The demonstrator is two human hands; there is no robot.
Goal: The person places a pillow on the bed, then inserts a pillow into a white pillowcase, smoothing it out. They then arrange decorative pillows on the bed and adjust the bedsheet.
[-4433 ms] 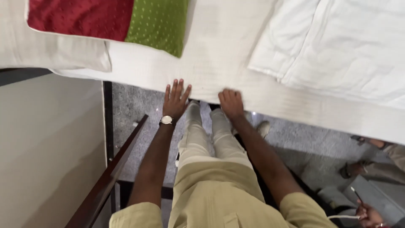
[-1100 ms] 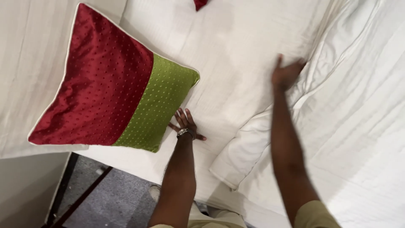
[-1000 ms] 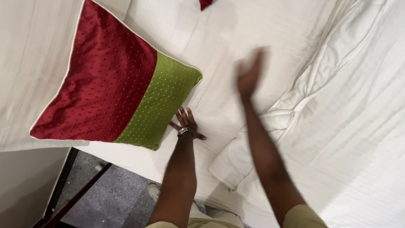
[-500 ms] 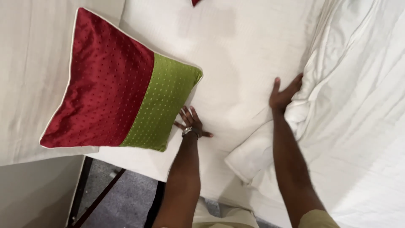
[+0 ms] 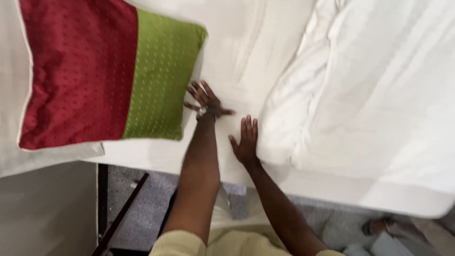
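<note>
My left hand (image 5: 204, 98) lies flat on the white bed sheet (image 5: 246, 42), fingers spread, right beside the green end of a red and green cushion (image 5: 109, 76). A watch sits on that wrist. My right hand (image 5: 245, 140) rests palm down on the sheet close to the bed's near edge, its fingers straight and touching the rolled edge of a white duvet (image 5: 360, 85). Neither hand holds anything.
A white pillow (image 5: 12, 156) lies under the cushion at the left. Grey carpet (image 5: 142, 199) and a dark wooden rail (image 5: 118, 218) show below the bed edge. Someone else's feet and a bag show at the bottom right corner (image 5: 398, 232).
My right hand has come back from further up the bed to the near edge beside the duvet. My left hand stays by the cushion. The view has shifted closer and lower.
</note>
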